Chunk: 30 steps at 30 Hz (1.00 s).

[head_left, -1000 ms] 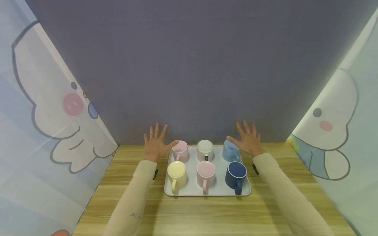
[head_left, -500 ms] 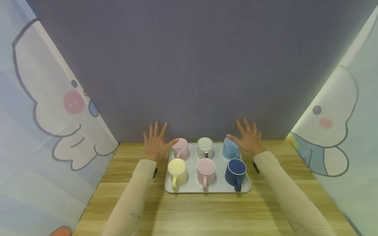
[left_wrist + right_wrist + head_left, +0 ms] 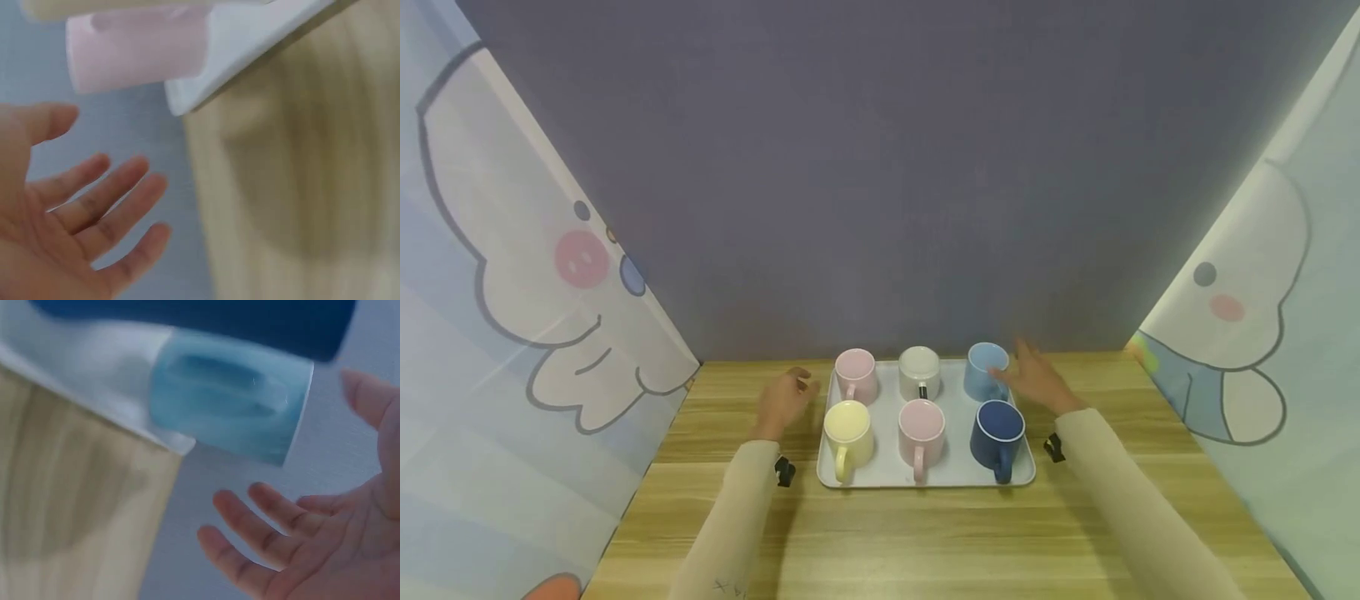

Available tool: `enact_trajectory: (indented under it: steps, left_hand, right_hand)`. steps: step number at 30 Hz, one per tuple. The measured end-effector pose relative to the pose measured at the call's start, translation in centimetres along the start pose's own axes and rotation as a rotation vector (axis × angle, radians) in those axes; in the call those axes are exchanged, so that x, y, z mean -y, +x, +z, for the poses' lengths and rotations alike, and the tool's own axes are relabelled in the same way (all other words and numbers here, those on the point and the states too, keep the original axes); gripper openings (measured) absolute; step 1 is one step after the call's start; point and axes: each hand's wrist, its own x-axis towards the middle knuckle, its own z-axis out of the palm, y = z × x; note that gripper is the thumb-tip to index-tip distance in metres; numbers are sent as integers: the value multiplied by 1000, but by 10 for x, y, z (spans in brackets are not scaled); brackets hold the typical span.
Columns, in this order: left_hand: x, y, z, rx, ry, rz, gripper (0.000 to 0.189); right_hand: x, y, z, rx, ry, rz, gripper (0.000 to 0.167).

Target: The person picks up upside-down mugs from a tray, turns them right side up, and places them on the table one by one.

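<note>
six mugs (image 3: 921, 437) stand in two rows on the white tray (image 3: 883, 477). the right hand (image 3: 1037, 380), loosely open and holding nothing, is beside the light blue mug (image 3: 978, 381) at far right; with the blur i can't tell if they touch. the left hand (image 3: 782, 403), relaxed and empty, is left of the far pink mug (image 3: 865, 387). the mugs look ceramic: stiff, weighty, probably slippery and breakable, best held by the handles (image 3: 842, 464).

I can pass over the wooden tabletop (image 3: 880, 542) along the bottom edge; six mugs (image 3: 921, 429) crowd the white tray (image 3: 886, 458) at lower centre, and the grey backdrop (image 3: 880, 183) blocks upper centre.
</note>
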Motion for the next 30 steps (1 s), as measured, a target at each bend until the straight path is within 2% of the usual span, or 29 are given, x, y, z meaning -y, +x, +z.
enact_trajectory:
  steps: [2,6,10,12,16,21,30]
  left_hand:
    - [7,-6,9,61,-24,-24,32]
    - [18,-16,28,155,-86,-55,21]
    - [25,-23,41,182,-169,-63,16]
    - [31,-27,43,159,-199,-104,14]
    - [41,-31,45,117,-226,-190,11]
    - [36,-30,48,164,-284,-167,14]
    - [32,-29,52,145,-276,-180,11]
  right_hand:
    - [-3,-4,4,26,60,10,86]
    - [-9,-8,12,57,128,13,48]
    - [-13,-7,22,41,169,-18,28]
    - [-13,-3,28,42,204,-52,26]
    - [-13,2,37,55,306,-55,25]
    - [-19,-6,35,42,367,25,28]
    - [-16,-13,33,73,477,62,38]
